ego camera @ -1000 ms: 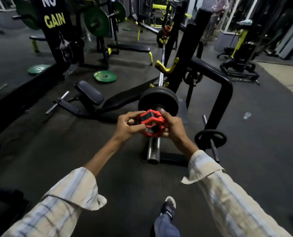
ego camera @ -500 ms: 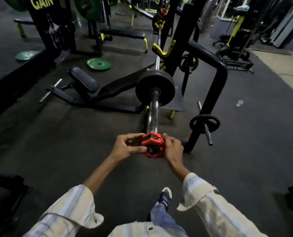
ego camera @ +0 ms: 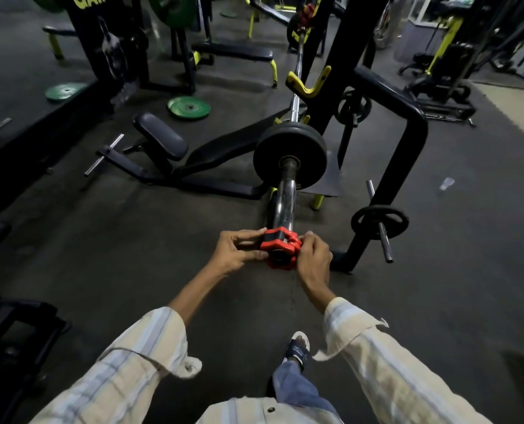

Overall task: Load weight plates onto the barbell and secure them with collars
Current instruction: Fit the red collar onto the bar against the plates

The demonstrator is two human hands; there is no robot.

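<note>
At chrome sleeve (ego camera: 285,203) end, both hands pinch ridged red collar (ego camera: 280,244).

Both arms reach forward and slightly inward, forearms bare below loose striped sleeves pushed back past the wrists. The left hand (ego camera: 237,250) is turned palm toward the right, its fingers (ego camera: 248,237) curled over the top of the red collar (ego camera: 280,244) and the thumb pressed against its near face. The right hand (ego camera: 314,260) shows its back, fingers bent and pinching the collar's opposite side. One foot (ego camera: 297,350) is stepped forward between the arms.
</note>
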